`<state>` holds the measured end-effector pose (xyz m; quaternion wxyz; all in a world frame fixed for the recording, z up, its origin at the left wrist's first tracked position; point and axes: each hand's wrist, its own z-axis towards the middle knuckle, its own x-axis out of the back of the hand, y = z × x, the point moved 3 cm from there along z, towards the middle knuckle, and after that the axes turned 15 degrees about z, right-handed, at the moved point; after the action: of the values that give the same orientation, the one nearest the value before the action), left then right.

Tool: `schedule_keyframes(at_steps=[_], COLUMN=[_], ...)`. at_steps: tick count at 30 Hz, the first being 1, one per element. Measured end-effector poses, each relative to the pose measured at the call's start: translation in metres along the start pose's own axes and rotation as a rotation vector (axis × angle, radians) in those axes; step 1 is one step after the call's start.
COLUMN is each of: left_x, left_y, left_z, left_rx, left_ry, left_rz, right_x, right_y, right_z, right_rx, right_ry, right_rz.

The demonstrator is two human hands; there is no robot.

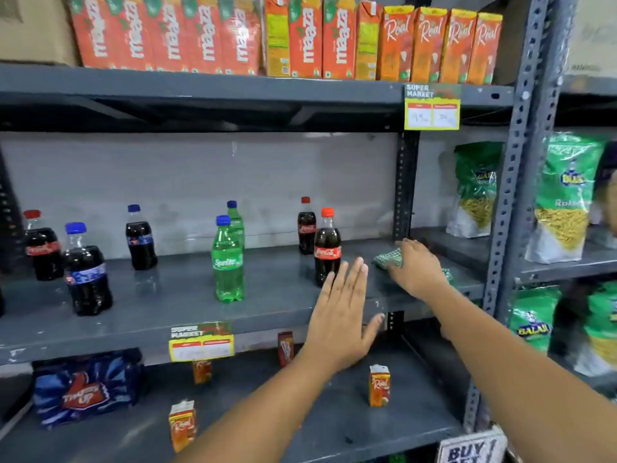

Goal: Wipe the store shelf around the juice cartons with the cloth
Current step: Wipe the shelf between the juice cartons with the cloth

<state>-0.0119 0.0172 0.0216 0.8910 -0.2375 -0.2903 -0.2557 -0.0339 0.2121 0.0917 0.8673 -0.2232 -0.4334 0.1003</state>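
While the right hand (415,269) presses the cloth (389,257) flat on the shelf (187,289), the left hand (340,319) hovers spread — empty — near the cola bottle (328,248).

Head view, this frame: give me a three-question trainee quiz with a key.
1. True or false: the right hand presses the green cloth on the middle shelf, the one with the soda bottles.
2. Which bottle stands nearest the left hand? A) the Sprite bottle B) the front Coca-Cola bottle C) a blue-capped cola bottle
3. Fill in: the large juice cartons stand on the ___ shelf.

Key: 1 true; 2 B; 3 top.
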Motion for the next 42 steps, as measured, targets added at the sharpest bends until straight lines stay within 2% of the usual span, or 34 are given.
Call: schedule_keyframes(at_steps=[4, 6, 10, 14, 17, 21, 24, 26, 28, 32, 34, 36, 39, 42], left_x=[-0.033, -0.042, -0.053, -0.052, -0.049, -0.053, -0.07, -0.092, -0.12, -0.171, -0.19, -0.205, -0.225, -0.24], left_y=[0.017, 0.021, 0.023, 0.026, 0.029, 0.042, 0.061, 0.075, 0.088, 0.117, 0.129, 0.138, 0.143, 0.142], left_z=[0.004, 0.002, 0.001, 0.0, -0.002, -0.019, -0.051, -0.079, -0.109, -0.165, -0.184, -0.193, -0.196, -0.193], left_rx=[0.088, 0.117, 0.151, 0.196, 0.192, 0.157, 0.099, 0.096, 0.127, 0.129, 0.086, 0.066, 0.099, 0.111], left_ry=[-0.184, -0.21, -0.123, -0.116, -0.109, -0.11, -0.15, -0.235, -0.376, -0.66, -0.772, -0.869, -0.996, -1.064], left_rz=[0.102, 0.156, 0.158, 0.146, 0.115, 0.042, -0.025, -0.077, -0.111, -0.12, -0.119, -0.109, -0.094, -0.082], right_x=[-0.008, -0.022, -0.03, -0.02, 0.001, 0.043, 0.048, 0.021, -0.023, -0.118, -0.153, -0.185, -0.224, -0.244], right_y=[0.023, 0.036, 0.048, 0.039, 0.029, 0.027, 0.052, 0.08, 0.114, 0.188, 0.211, 0.224, 0.241, 0.258], right_z=[0.02, 0.024, 0.031, 0.021, 0.005, -0.021, -0.048, -0.07, -0.095, -0.15, -0.169, -0.179, -0.187, -0.182], right_rx=[-0.172, -0.18, -0.093, 0.101, 0.18, 0.174, 0.127, 0.065, -0.031, -0.458, -0.579, -0.602, -0.504, -0.404], right_ry=[-0.351, -0.447, -0.44, -0.435, -0.577, -0.776, -0.888, -0.863, -0.737, -0.435, -0.346, -0.399, -0.534, -0.455], right_rz=[-0.019, -0.024, 0.081, 0.144, 0.192, 0.271, 0.262, 0.242, 0.21, 0.261, 0.254, 0.216, 0.057, -0.021])
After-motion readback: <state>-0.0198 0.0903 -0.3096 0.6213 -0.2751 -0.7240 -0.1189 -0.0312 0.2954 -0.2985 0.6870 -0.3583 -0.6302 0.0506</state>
